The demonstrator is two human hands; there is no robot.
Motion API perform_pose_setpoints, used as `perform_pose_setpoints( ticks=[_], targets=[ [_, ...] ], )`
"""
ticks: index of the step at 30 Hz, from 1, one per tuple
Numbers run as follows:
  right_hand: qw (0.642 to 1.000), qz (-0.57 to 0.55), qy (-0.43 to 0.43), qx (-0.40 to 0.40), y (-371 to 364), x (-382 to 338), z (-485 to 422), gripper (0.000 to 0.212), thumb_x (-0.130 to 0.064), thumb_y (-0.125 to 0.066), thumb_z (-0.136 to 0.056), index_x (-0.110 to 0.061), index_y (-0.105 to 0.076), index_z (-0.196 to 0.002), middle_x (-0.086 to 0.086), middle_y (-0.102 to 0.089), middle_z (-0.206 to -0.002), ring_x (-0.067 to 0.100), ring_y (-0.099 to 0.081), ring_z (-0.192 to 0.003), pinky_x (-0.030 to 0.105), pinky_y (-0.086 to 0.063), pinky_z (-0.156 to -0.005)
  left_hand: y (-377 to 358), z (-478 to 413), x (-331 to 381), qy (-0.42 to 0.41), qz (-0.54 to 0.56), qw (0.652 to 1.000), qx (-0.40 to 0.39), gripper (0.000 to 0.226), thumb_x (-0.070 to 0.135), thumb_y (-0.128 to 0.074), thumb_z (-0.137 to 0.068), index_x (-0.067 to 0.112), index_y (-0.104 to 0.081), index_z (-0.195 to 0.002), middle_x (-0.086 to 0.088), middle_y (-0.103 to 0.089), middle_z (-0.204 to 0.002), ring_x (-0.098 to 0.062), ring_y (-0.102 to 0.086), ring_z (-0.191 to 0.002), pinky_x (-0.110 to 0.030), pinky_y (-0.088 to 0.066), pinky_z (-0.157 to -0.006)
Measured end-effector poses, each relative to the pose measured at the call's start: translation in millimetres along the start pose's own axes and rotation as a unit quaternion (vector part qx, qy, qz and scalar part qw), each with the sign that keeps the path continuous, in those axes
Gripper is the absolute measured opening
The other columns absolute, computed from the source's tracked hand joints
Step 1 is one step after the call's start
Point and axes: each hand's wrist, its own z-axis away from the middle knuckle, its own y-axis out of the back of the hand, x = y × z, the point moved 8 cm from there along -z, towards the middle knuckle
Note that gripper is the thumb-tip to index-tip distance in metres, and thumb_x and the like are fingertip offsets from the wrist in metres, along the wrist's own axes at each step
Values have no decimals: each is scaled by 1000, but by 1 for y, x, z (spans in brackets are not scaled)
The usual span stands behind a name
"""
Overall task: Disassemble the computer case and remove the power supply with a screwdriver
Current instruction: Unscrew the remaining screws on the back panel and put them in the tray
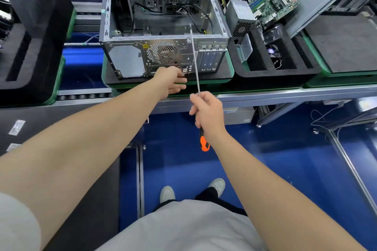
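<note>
Open grey sheet-metal computer case (163, 52) sits on a green-rimmed black tray (212, 84). It is likely stiff, bulky and sharp-edged, so brace its rear frame. The left hand (171, 81) curls against the rear panel, grip unclear. The right hand (206, 112) is wrapped around a long orange-handled screwdriver (196, 67).

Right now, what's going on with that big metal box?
A person is taking apart an open computer case. The right hand grips a screwdriver by its orange handle, tip up at the case's rear edge. The left hand is at the back panel near the ports. A motherboard and a power supply sit in the foam tray alongside.
</note>
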Motion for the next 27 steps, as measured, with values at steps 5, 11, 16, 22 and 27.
perform_pose_setpoints(
  ticks=[5, 11, 16, 22, 27],
  targets=[
    [995, 19, 20, 93, -24, -17, -26, 17, -33, -64, -101, -21, -64, -89, -1, -69, -58, 2, -51, -47, 30, -43, -62, -4, 54, 82, -406, -441, 800, -3, 19, 16, -57, -90, 19, -74, -96, 9, -72, -84, -7, -68, -76, -28, -57, -77],
    [984, 26, -32, 172, -57, -20, -62, 21, -29, -50, -108, -23, -66, -96, -9, -76, -68, 1, -60, -69, 29, -41, -60, 32, 66, 153, -511, -428, 730, 149, 22, 16, -44, -89, 13, -63, -99, 2, -57, -96, -16, -52, -86, -32, -43, -78],
    [979, 34, -67, 187, -71, -23, -89, 19, -23, -53, -107, -18, -64, -92, 0, -79, -89, 17, -66, -79, 33, -52, -68, 33, -1, 154, -173, -521, 836, 6, 75, 61, -16, -101, 12, -65, -129, -11, -63, -128, -30, -58, -120, -40, -41, -101],
    [977, 29, -87, 193, -69, -17, -105, 13, -26, -67, -101, -14, -70, -97, 2, -77, -92, 23, -69, -86, 34, -53, -70, 23, -20, 144, -51, -494, 861, -109, 83, 76, -25, -96, 21, -32, -158, 2, -22, -168, -22, -20, -153, -46, -13, -120],
    [980, 4, -88, 179, -69, -6, -108, 20, -33, -72, -100, -15, -73, -92, -6, -78, -80, 21, -68, -76, 41, -61, -72, 23, -33, 140, -48, -485, 866, -111, 77, 71, -33, -99, 20, -36, -155, 2, -25, -166, -18, -22, -152, -41, -16, -116]
  ],
)
